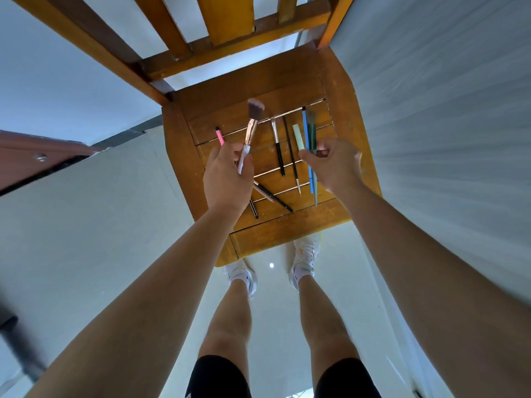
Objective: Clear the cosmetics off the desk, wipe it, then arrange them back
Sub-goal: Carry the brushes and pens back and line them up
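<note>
Beneath the fingers (311, 162), a chair seat (287, 228); left hand (227, 176) pinches powder brush (253, 124), right hand (337, 165) clasps coloured pencils (306, 130); clearing likely, set-down next

Wooden chair (273, 235) stands on pale floor (100, 225).

Left hand (227, 173) covers the lower end of the pink pencil (219, 137), part of the brush (253, 124) handle, and the upper ends of the dark pencils (274, 197) emerging below it. The right hand (336, 165) hides the middle of the coloured sticks (305, 127) it pinches. The chair (227, 21) back is cut off at the top edge. Shoe (304, 257) toes lie under the seat. A dark blurred object (17, 340), far left, is unidentifiable.
</note>
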